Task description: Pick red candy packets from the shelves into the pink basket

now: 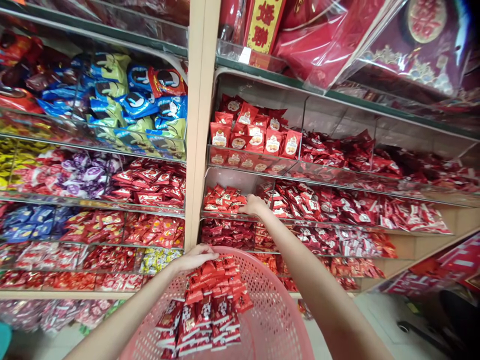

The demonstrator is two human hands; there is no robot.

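My right hand (255,206) reaches into a clear shelf compartment, its fingers curled at the right side of a small pile of red candy packets (224,198). Its fingertips are partly hidden among the packets. Below, a pink perforated plastic basket (279,305) stands close in front of me. My left hand (197,258) lies at the basket's upper left rim, fingers stretched out flat to the right, touching the edge of the contents. Inside the basket, small red candy packets (215,280) lie in rows, with darker red and white candy packets (204,320) nearer me.
A wooden post (198,125) divides the shelves. On the left are blue and green packets (138,100) and purple-wrapped candies (88,172). Larger red packets (257,135) fill the compartment above my right hand. Red gift bags (318,35) stand on the top shelf.
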